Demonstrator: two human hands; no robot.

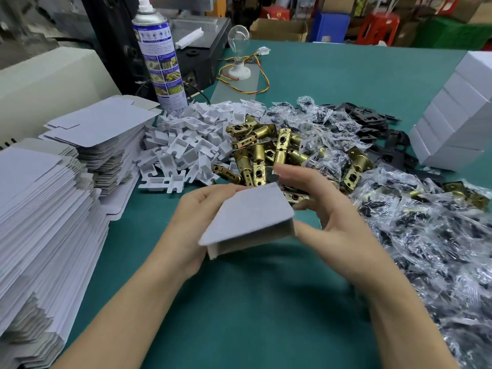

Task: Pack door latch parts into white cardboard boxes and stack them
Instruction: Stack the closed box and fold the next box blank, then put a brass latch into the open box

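Holding a white box [247, 217] w/ both hands, we have it up over the green table [239, 302], tilted, approx. at the ctr of our view. Our left hand [195, 222] grips it, fingers curled round its left edge. Our right hand [328, 217] is spread fairly wide, fingers mostly straight & raised past the box's far corner, thumb touching the box's right end. Whether those fingers also touch the box we can't tell, as it's a bit blurred there.

Room: bare green cloth lies under & in front of the box, btwn our forearms. The left side is walled by a tall stack of flat box blanks [40, 222], w/ a lower stack [106, 129] behind it.

Just beyond the box sits a heap of brass latches [266, 153], touching a pile of white plastic pieces [191, 139] on its left. The right side is crowded w/ clear bags [426, 249] of small dark parts, which run to the right edge & lie close by our right forearm. Black plates [372, 121] lie behind the bags.

Closed white boxes [458, 110] stand stacked at the far right, well apart from our hands. At the back a spray can [159, 57] stands upright, w/ a light bulb [238, 43] on its base near it. Bare cloth runs from there to the table's far edge.
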